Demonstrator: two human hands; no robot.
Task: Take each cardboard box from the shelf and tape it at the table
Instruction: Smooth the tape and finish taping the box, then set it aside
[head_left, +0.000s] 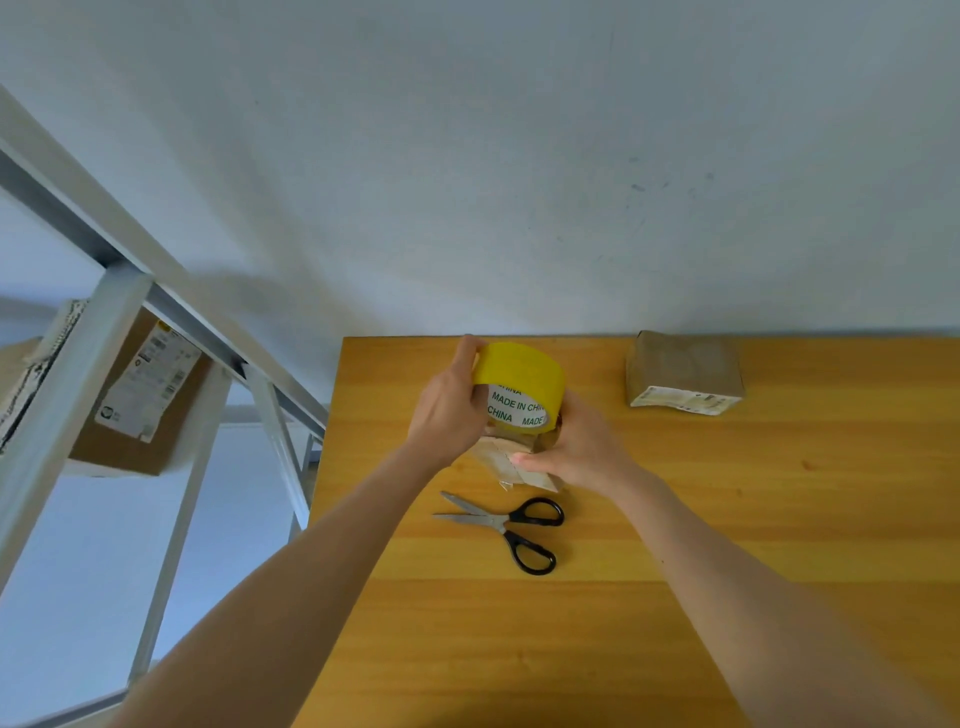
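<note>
A small cardboard box (503, 456) lies on the wooden table (727, 519), mostly hidden under my hands. My left hand (448, 410) grips a yellow tape roll (519, 379), held upright just above the box. My right hand (579, 447) holds the box at its right side, thumb along the near edge. A second cardboard box (684, 375) with a white label sits at the table's back right. A larger labelled box (143, 395) stays on the white metal shelf (67, 374) at the left.
Black-handled scissors (511, 530) lie open on the table just in front of the small box. A grey wall runs behind the table. The shelf frame stands to the left of the table's edge.
</note>
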